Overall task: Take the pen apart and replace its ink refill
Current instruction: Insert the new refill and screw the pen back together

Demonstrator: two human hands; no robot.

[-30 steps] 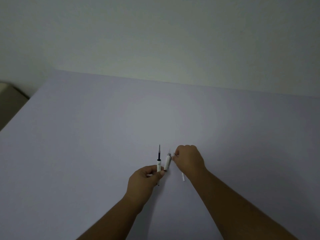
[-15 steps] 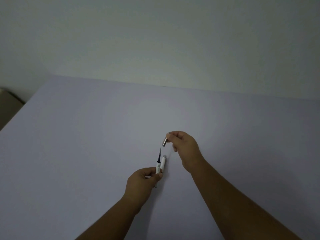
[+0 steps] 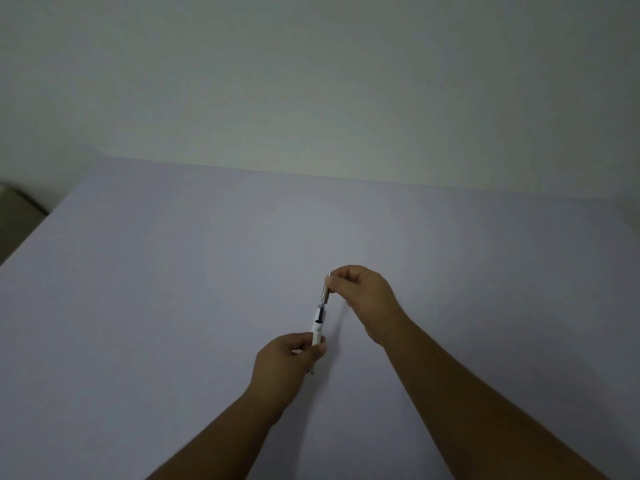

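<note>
My left hand (image 3: pixel 289 358) grips the lower end of a white pen barrel (image 3: pixel 317 330), held upright and tilted slightly right. A dark ink refill (image 3: pixel 321 310) sticks out of the barrel's top. My right hand (image 3: pixel 363 292) pinches a small silver metal tip piece (image 3: pixel 325 292) between thumb and forefinger. The piece sits over the upper end of the refill, a short gap above the barrel. The barrel's bottom end pokes out below my left fist. Both hands hover over the pale table (image 3: pixel 173 306).
The pale lavender table runs back to a plain wall (image 3: pixel 311 81). A dim brownish object (image 3: pixel 17 209) lies beyond the table's left edge.
My right hand lifted the silver tip piece from beside the barrel and brought it down over the refill's top. A second white piece seen beside the barrel earlier is out of sight. My left hand stayed put.
</note>
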